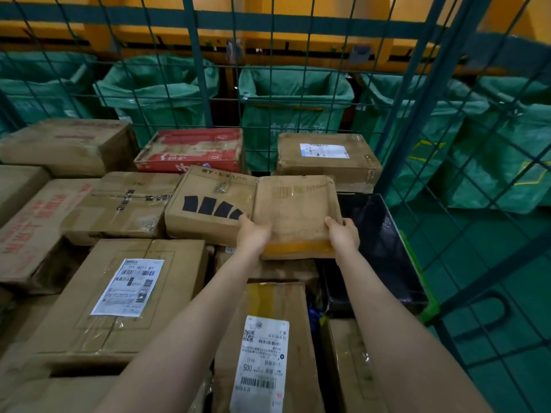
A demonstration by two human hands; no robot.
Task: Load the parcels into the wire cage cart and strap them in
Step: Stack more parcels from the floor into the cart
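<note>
Inside the wire cage cart (201, 84), left hand (253, 234) and right hand (343, 235) grasped the flat parcel (295, 204) by its near edge, holding it level, apparently to seat it beside the black-marked box (208, 201).

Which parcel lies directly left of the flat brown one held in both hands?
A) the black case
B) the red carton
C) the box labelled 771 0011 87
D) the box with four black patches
D: the box with four black patches lies right beside the left edge of the flat brown parcel gripped by the left hand and right hand.
</note>
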